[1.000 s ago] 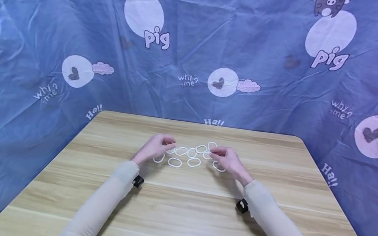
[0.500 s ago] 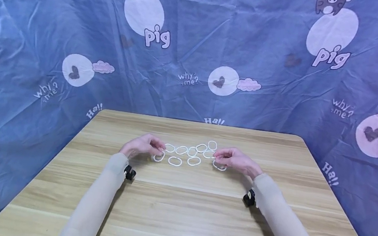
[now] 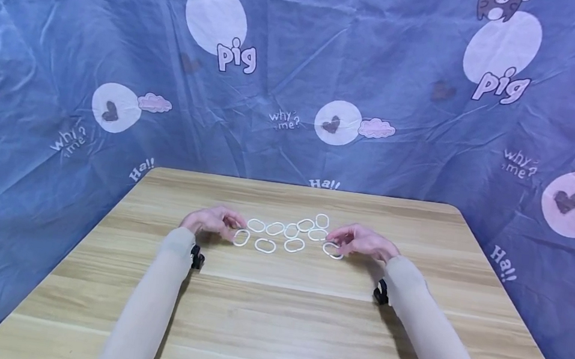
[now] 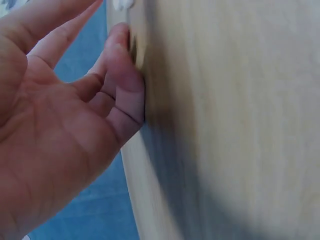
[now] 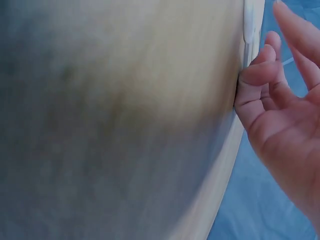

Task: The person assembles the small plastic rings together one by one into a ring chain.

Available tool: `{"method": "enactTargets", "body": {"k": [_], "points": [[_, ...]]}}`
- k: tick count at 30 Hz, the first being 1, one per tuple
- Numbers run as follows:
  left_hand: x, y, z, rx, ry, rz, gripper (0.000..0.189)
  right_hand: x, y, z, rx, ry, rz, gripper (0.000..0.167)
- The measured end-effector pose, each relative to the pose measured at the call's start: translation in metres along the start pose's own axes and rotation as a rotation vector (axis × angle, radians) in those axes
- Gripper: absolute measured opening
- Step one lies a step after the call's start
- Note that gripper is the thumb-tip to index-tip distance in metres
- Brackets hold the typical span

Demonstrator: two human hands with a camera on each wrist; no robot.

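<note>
Several white oval rings lie flat on the wooden table, a few with a small gap in the loop. In the head view my left hand (image 3: 212, 220) is beside the leftmost front ring (image 3: 241, 238), fingertips right at its outer edge. The left wrist view has nothing between those relaxed, half-bent fingers (image 4: 125, 75). My right hand (image 3: 364, 242) is at the other end of the group, its fingertips overlapping the right front ring (image 3: 332, 250). In the right wrist view its fingers (image 5: 260, 75) are loosely bent, with a white edge just beyond them.
Between the hands lie more rings, among them a front middle ring (image 3: 294, 245) and a far ring (image 3: 322, 221). The wooden table (image 3: 268, 322) reaches back to a blue printed curtain (image 3: 278, 81). Both forearms wear pale sleeves and black wrist cameras.
My left hand has drawn left, off the upper-left ring, and my right hand has shifted right. The rings lie as before, with the left end now uncovered.
</note>
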State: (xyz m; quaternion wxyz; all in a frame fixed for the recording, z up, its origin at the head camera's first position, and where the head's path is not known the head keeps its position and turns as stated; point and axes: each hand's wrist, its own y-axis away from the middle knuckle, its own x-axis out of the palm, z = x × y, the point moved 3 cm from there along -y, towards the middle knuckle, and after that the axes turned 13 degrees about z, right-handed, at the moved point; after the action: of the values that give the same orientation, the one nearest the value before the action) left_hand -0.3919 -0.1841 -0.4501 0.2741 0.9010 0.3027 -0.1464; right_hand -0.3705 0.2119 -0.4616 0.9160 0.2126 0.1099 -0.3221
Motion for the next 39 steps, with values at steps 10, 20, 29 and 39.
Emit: {"method": "enactTargets", "body": {"k": [10,20,29,39], "points": [[0.002,-0.010,-0.006,-0.086,-0.104,0.018,0.050,-0.004,-0.001,0.000,-0.122,0.118,0.049,0.045],[0.006,-0.012,-0.004,-0.087,-0.131,0.017,0.047,0.001,-0.004,-0.002,-0.057,0.123,0.043,0.056],[0.007,-0.008,-0.001,-0.030,-0.114,-0.010,0.046,0.002,-0.007,0.002,-0.045,0.229,0.063,0.058],[0.008,-0.005,-0.001,0.042,-0.125,-0.058,0.043,0.005,-0.009,0.004,-0.016,0.268,0.059,0.053]]}}
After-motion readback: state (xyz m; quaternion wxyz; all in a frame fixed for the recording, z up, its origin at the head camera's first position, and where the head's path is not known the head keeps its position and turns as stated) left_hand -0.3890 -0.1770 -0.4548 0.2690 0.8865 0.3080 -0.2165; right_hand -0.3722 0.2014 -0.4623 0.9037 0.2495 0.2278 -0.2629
